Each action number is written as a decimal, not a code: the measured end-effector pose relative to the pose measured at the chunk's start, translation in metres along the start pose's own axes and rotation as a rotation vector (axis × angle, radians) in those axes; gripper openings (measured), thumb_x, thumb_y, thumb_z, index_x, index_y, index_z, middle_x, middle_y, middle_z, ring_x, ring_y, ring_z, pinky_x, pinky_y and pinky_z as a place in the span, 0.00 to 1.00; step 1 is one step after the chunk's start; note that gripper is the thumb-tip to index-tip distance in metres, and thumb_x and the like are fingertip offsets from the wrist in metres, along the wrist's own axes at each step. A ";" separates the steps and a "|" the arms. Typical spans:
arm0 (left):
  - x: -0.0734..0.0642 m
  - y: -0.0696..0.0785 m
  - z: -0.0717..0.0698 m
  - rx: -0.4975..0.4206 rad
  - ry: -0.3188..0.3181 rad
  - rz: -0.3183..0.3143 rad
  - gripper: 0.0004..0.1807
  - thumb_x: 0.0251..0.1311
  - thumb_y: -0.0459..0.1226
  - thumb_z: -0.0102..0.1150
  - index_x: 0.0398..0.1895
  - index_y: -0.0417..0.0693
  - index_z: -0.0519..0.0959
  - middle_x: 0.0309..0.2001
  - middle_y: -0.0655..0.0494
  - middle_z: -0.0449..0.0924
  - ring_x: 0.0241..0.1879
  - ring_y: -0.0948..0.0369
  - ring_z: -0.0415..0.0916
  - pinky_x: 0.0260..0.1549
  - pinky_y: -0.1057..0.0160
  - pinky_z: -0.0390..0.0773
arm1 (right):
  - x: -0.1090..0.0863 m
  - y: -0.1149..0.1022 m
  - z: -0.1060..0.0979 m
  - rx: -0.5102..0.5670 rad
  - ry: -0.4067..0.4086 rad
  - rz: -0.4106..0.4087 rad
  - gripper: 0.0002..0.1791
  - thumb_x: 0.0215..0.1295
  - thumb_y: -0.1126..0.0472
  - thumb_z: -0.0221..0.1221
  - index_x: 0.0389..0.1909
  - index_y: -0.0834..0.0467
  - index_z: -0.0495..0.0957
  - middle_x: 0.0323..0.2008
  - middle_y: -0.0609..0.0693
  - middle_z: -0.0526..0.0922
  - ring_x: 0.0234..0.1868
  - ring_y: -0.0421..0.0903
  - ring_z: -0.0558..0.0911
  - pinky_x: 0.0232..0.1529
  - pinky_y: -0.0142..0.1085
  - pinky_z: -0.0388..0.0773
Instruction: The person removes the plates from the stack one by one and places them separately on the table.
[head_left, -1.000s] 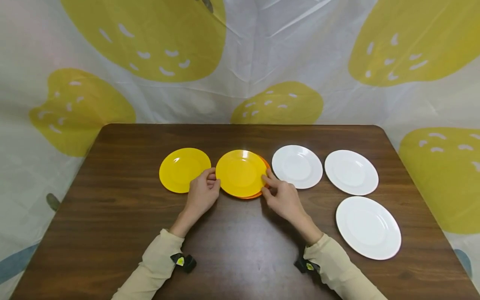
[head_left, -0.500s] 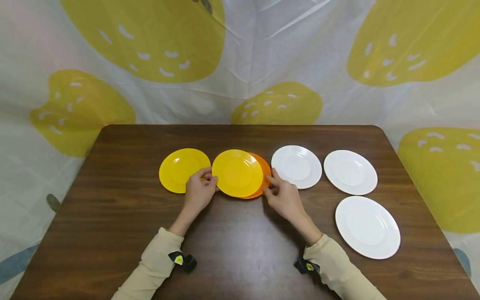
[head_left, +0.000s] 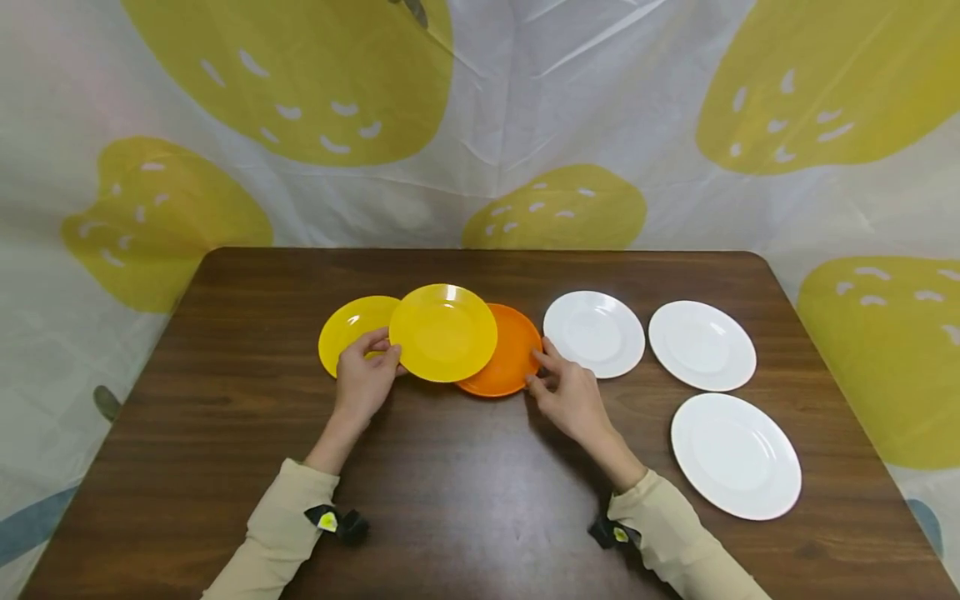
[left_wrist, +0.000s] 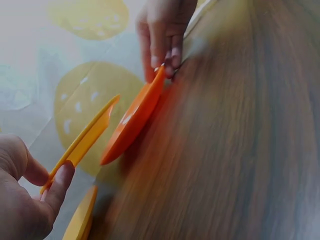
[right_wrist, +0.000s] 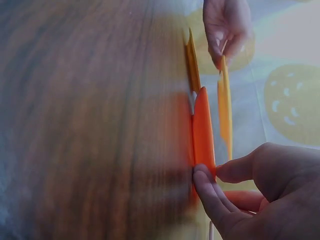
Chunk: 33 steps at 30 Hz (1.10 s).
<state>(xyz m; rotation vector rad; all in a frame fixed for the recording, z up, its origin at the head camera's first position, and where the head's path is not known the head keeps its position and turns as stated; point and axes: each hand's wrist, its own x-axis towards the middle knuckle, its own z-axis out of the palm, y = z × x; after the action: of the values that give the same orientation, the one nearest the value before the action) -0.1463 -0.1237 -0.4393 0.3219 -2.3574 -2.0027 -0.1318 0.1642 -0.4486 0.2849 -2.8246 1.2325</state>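
My left hand pinches the left rim of a yellow plate, which it holds raised off the table. That plate covers the left part of an orange plate and overlaps a second yellow plate in the head view. My right hand pinches the orange plate's right rim between thumb and fingers. In the left wrist view a gap shows between the raised yellow plate and the orange plate. The right wrist view shows the orange plate low over the tabletop.
Two white plates lie in the back row to the right. A third white plate lies nearer, at the right. The brown wooden table ends at a patterned cloth behind.
My left hand has lifted the yellow plate off the orange one and moved it left, so more orange shows. My right hand stays at the orange plate's rim.
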 end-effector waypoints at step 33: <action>0.000 -0.008 -0.080 -0.172 0.270 -0.033 0.23 0.69 0.30 0.57 0.66 0.30 0.72 0.39 0.54 0.73 0.29 0.72 0.80 0.33 0.75 0.83 | 0.001 0.001 0.002 0.054 -0.018 0.018 0.30 0.60 0.67 0.68 0.64 0.69 0.75 0.69 0.66 0.70 0.39 0.51 0.91 0.39 0.40 0.87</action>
<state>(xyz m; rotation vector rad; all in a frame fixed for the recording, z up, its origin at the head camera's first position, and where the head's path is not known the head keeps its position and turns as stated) -0.1323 -0.2030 -0.4333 0.5846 -2.0183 -2.0123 -0.1329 0.1634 -0.4504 0.2756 -2.8186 1.3181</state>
